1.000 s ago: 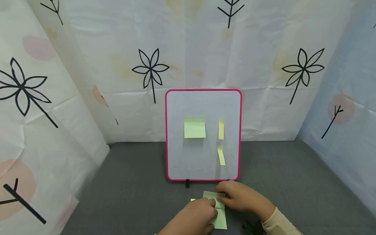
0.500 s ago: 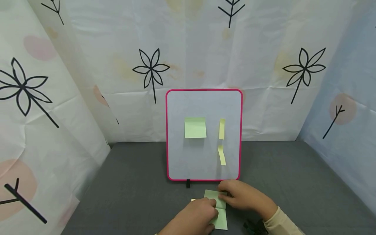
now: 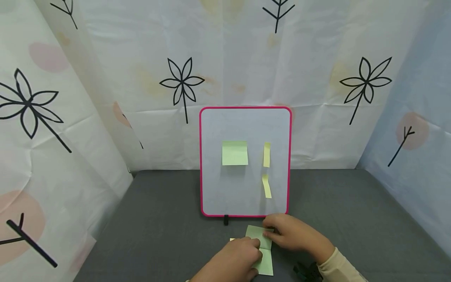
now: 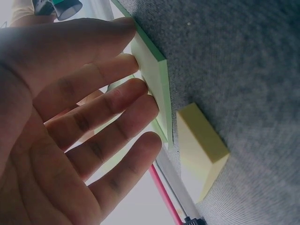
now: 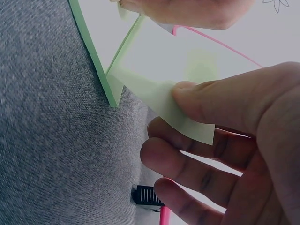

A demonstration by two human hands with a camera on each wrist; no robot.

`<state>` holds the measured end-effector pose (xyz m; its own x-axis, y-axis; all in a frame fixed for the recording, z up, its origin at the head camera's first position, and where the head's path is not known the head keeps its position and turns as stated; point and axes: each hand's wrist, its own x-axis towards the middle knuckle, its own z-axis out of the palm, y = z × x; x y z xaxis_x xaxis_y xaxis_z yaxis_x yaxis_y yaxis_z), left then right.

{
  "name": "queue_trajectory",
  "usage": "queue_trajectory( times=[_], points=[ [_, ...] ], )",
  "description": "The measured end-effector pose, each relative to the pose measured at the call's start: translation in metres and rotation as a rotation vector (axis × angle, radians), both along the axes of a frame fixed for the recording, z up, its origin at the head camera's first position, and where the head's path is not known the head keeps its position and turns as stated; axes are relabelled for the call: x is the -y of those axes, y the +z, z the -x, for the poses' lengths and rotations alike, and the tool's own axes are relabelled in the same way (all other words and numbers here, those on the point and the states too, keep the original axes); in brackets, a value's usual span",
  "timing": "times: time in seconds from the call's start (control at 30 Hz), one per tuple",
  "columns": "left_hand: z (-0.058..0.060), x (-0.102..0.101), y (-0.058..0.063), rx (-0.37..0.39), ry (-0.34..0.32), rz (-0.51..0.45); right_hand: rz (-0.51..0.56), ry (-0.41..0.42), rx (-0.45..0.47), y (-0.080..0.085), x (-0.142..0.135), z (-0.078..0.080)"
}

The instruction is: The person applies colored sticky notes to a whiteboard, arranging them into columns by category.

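A pad of light green sticky notes [image 3: 266, 267] lies on the dark grey table. My left hand [image 3: 234, 259] rests its fingertips on the pad; in the left wrist view its fingers [image 4: 112, 119] are spread and only slightly bent. My right hand [image 3: 297, 235] pinches the free end of the pad's top sheet [image 5: 194, 129] between thumb and index finger, the other fingers loosely bent below. That sheet is lifted from the pad and slopes upward, its other end still at the pad. Left of the green pad sits a small yellow sticky note pad [image 4: 201, 145], mostly hidden by my left hand in the head view.
Behind the hands stands a whiteboard [image 3: 243, 199] with a pink frame and small black feet [image 3: 226, 220]. Stuck on it are a green note [image 3: 235, 153] and two narrow yellow strips [image 3: 266, 154]. A dark object [image 3: 306, 271] shows near the right wrist. Patterned cloth surrounds the table.
The right hand has moved slightly up and away, raising the green sheet a little further. The left hand stays on the pad.
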<state>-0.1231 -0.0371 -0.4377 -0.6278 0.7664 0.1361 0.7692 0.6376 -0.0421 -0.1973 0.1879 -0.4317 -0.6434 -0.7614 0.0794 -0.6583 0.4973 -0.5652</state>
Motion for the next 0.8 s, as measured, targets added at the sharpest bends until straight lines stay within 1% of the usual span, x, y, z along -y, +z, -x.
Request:
queue_trajectory(
  times=[0.17, 0.33, 0.53, 0.8],
  points=[
    [0.0011, -0.0016, -0.0006, 0.015, 0.01, 0.004, 0.013, 0.002, -0.022, 0.0015, -0.0017, -0.0001],
    [0.0, 0.0006, -0.0001, -0.014, -0.01, -0.023, 0.028, 0.001, -0.068, 0.0042, -0.0018, -0.0008],
    [-0.0003, 0.0011, 0.0, -0.024, -0.015, -0.035, 0.027, -0.007, -0.086, 0.0043, -0.0025, -0.0002],
    [0.0001, 0.0015, 0.0, -0.056, -0.029, -0.042, 0.048, -0.015, -0.104, 0.0045, -0.0046, -0.0002]
  ],
)
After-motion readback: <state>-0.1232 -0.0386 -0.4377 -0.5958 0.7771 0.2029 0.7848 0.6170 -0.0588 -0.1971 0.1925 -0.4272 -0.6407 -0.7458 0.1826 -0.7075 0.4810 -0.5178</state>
